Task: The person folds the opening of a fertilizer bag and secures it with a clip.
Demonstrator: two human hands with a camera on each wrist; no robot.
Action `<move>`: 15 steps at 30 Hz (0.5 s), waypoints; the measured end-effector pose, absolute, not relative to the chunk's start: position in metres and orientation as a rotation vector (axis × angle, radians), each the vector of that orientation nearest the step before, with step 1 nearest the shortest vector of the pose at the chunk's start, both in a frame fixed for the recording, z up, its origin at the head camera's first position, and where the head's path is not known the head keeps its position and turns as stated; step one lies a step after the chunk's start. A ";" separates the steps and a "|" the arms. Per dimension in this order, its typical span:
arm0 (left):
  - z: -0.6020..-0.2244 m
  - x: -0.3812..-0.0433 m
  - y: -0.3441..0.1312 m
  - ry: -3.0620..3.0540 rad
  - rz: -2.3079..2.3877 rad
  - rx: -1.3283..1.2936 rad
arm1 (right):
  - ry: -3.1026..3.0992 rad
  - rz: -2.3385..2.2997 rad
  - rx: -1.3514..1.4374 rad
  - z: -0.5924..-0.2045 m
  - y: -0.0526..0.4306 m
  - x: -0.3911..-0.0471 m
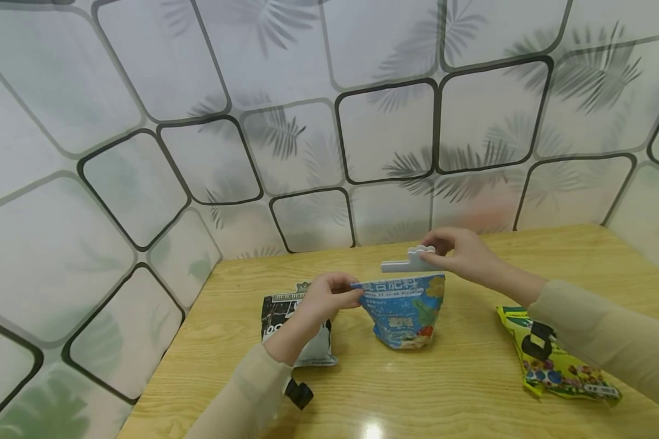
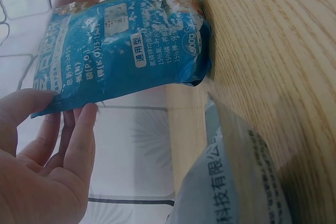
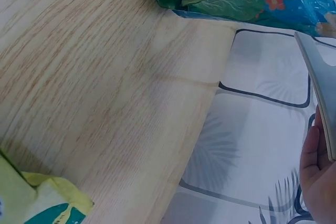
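A blue fertilizer bag (image 1: 403, 317) stands upright on the table between the two hands. My left hand (image 1: 329, 296) pinches the upper left corner of this bag; in the left wrist view the thumb (image 2: 31, 100) lies on its printed face. Just above the bag's top edge, my right hand (image 1: 458, 253) grips a pale grey bag clip (image 1: 414, 261) by its scalloped, cloud-like end. The clip's long straight bar points left along the top edge. Part of the clip (image 3: 320, 93) shows at the right side of the right wrist view.
Left of the blue bag stands a black and white bag (image 1: 321, 353), with a clip (image 1: 288, 297) across its top, partly behind my left arm. A yellow-green bag (image 1: 571, 378) lies at the right, partly under my right forearm. A patterned wall covering (image 1: 390, 131) rises behind the wooden table (image 1: 417, 396).
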State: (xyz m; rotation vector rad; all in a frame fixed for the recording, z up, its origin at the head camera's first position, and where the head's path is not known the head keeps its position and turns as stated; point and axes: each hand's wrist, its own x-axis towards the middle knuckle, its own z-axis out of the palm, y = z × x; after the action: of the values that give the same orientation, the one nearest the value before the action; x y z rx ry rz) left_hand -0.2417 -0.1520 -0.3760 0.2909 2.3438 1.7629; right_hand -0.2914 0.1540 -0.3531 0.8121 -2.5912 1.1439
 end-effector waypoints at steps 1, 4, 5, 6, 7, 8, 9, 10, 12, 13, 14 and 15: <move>-0.376 -0.242 -0.152 2.345 1.764 0.292 | -2.591 1.141 0.813 -0.353 0.154 -0.291; -0.375 -0.241 -0.152 2.344 1.765 0.296 | -2.588 1.143 0.823 -0.351 0.152 -0.289; -0.375 -0.241 -0.152 2.343 1.765 0.296 | -2.587 1.147 0.827 -0.350 0.152 -0.289; -0.375 -0.241 -0.152 2.342 1.764 0.297 | -2.583 1.149 0.832 -0.349 0.151 -0.288; -0.375 -0.240 -0.152 2.341 1.764 0.296 | -2.581 1.151 0.838 -0.348 0.151 -0.287; -0.375 -0.240 -0.152 2.341 1.763 0.297 | -2.577 1.149 0.844 -0.347 0.150 -0.286; -0.374 -0.240 -0.152 2.341 1.762 0.296 | -2.574 1.150 0.851 -0.346 0.150 -0.286; -0.374 -0.240 -0.152 2.341 1.760 0.295 | -2.569 1.149 0.860 -0.345 0.149 -0.285; -0.374 -0.241 -0.152 2.343 1.757 0.294 | -2.561 1.146 0.874 -0.344 0.148 -0.284; -0.374 -0.241 -0.152 2.344 1.756 0.293 | -2.559 1.143 0.880 -0.343 0.148 -0.283; -0.374 -0.241 -0.152 2.344 1.755 0.292 | -2.556 1.142 0.887 -0.342 0.147 -0.282; -0.374 -0.241 -0.152 2.344 1.755 0.290 | -2.552 1.143 0.895 -0.342 0.147 -0.282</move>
State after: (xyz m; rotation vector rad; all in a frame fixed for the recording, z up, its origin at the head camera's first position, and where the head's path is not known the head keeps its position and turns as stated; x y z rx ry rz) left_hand -0.2407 -0.1517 -0.3744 0.2905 2.3443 1.7547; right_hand -0.2818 0.1465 -0.3418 0.8948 -2.5523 1.1433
